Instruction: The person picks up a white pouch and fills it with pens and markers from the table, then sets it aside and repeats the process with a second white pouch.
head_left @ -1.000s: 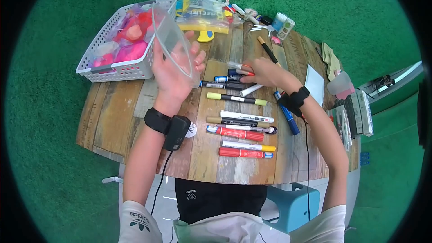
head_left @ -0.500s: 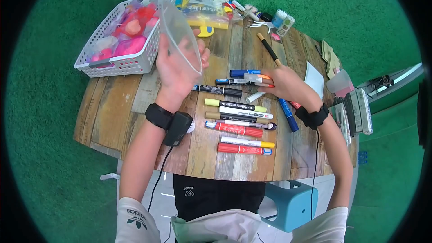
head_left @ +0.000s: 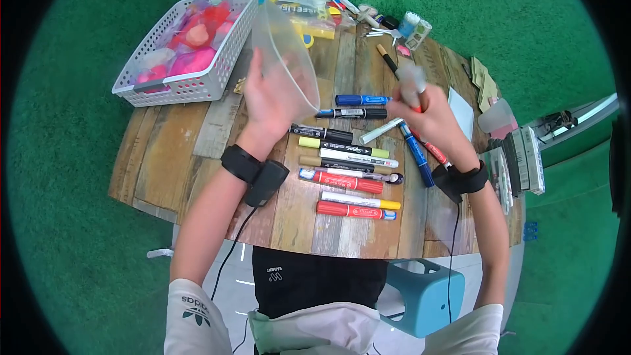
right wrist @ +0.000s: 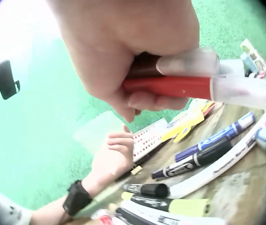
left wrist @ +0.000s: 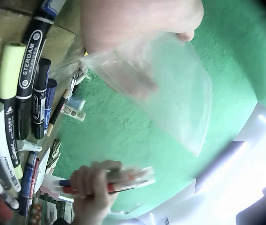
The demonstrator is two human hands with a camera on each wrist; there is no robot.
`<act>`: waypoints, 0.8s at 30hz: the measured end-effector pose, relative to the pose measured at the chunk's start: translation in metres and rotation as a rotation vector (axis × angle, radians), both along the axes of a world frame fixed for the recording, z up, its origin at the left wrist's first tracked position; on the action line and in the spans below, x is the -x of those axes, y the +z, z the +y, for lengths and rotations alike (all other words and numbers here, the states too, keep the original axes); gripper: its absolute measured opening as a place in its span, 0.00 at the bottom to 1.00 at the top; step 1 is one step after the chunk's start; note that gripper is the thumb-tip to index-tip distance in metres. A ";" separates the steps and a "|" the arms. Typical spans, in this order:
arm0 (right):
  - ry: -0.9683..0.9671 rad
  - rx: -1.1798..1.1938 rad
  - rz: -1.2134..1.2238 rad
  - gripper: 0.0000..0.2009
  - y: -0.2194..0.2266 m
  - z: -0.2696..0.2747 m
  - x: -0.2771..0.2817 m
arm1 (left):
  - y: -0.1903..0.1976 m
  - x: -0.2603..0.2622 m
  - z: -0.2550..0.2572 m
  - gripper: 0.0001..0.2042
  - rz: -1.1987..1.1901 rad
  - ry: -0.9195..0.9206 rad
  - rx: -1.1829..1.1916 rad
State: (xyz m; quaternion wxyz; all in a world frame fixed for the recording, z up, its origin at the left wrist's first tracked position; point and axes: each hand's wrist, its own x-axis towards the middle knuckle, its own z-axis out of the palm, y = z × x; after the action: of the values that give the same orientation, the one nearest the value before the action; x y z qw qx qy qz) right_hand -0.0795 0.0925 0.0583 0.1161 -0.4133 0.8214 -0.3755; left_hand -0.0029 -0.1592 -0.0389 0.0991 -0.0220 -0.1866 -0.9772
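Observation:
My left hand (head_left: 269, 108) holds up a translucent plastic pouch (head_left: 273, 29), its rim facing right and its fingers showing through the film in the left wrist view. My right hand (head_left: 439, 121) grips a small bunch of pens with clear caps, raised over the right part of the table. Among them are a red pen (right wrist: 170, 86) and a dark brown pen (right wrist: 144, 66) in the right wrist view. Below the hands, a blue marker (head_left: 361, 100), a black marker (head_left: 351, 113) and a white marker (head_left: 381, 131) lie apart on the wood.
Several markers lie in a rough column, from a yellow-green one (head_left: 344, 146) down to a red one (head_left: 355, 210). A white basket (head_left: 217, 85) of pink things stands at the left. A blue marker (head_left: 416, 154) lies at right; books (head_left: 526, 158) stand near the right edge.
My right hand has risen from among the markers with the pens and moved right, uncovering the blue and black markers. My left hand and the pouch have shifted right.

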 end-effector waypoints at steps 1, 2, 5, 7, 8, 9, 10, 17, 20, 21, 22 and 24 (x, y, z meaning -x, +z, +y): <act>-0.076 0.104 -0.144 0.08 0.006 -0.001 -0.003 | 0.002 -0.001 0.007 0.36 -0.002 0.001 0.008; -0.109 0.261 -0.214 0.11 0.013 -0.005 -0.007 | 0.003 -0.002 0.012 0.36 -0.004 -0.001 0.017; 0.006 0.638 -0.345 0.10 0.035 -0.021 -0.014 | 0.003 -0.007 0.019 0.33 -0.039 -0.053 0.010; 0.058 0.810 -0.342 0.10 0.055 -0.033 -0.021 | -0.005 -0.006 0.018 0.32 0.030 -0.097 0.012; 0.113 0.978 -0.341 0.10 0.064 -0.041 -0.023 | -0.008 -0.003 0.017 0.30 0.097 -0.140 0.012; 0.128 0.983 -0.330 0.10 0.070 -0.048 -0.026 | -0.007 -0.002 0.019 0.30 0.111 -0.134 0.021; 0.188 1.068 -0.367 0.10 0.075 -0.055 -0.030 | -0.006 -0.001 0.025 0.30 0.011 -0.023 0.079; 0.282 1.177 -0.428 0.09 0.062 -0.079 -0.028 | -0.010 -0.006 0.036 0.30 -0.113 0.071 0.222; 0.203 1.175 -0.488 0.08 0.053 -0.081 -0.026 | -0.007 -0.011 0.041 0.31 -0.182 0.064 0.278; 0.204 1.179 -0.494 0.08 0.050 -0.081 -0.022 | -0.007 -0.011 0.042 0.31 -0.188 0.067 0.282; 0.182 1.155 -0.461 0.08 0.047 -0.082 -0.018 | -0.008 -0.012 0.044 0.32 -0.197 0.071 0.281; 0.153 1.142 -0.435 0.08 0.044 -0.084 -0.014 | -0.008 -0.011 0.045 0.32 -0.217 0.071 0.291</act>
State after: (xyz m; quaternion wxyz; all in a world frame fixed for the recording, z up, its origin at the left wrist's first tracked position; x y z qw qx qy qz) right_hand -0.0653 0.0086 0.1019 0.0680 -0.3821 0.4161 -0.8223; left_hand 0.0083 -0.1146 -0.0464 0.1086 0.0763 -0.3362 -0.9324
